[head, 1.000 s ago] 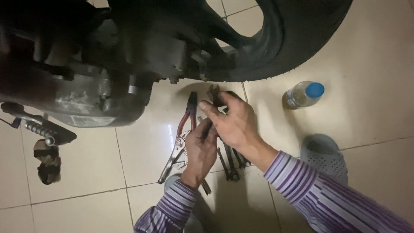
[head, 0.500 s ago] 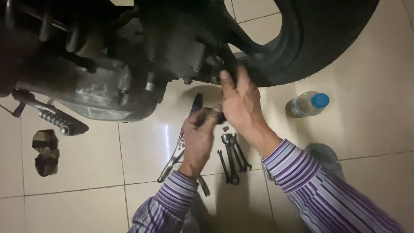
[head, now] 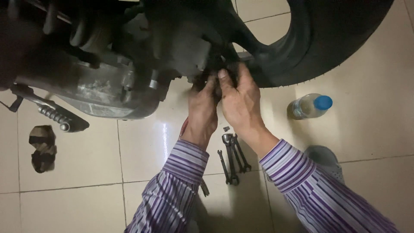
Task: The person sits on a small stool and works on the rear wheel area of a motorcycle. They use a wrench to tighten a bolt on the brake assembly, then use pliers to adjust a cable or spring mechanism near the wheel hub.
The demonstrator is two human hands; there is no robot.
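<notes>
Both my hands reach up under a motorcycle's dark engine casing [head: 108, 86], beside the black rear tyre [head: 327, 39]. My left hand [head: 202, 112] has its fingers pressed against a dark part under the casing. My right hand [head: 239, 99] is right beside it, thumb and fingers pinched at the same dark spot. What the fingers grip is too dark to make out. Several wrenches [head: 233, 155] lie on the tiled floor just below my wrists. Red-handled pliers [head: 184, 127] are mostly hidden under my left forearm.
A clear plastic bottle with a blue cap [head: 310, 106] lies on the floor to the right. A footpeg [head: 54, 115] sticks out at left, with a crumpled dirty rag [head: 42, 147] below it. A grey sandal [head: 325, 159] sits by my right sleeve.
Both hands have moved up from the tools on the floor to the underside of the motorcycle. The view has shifted closer to the engine and tyre.
</notes>
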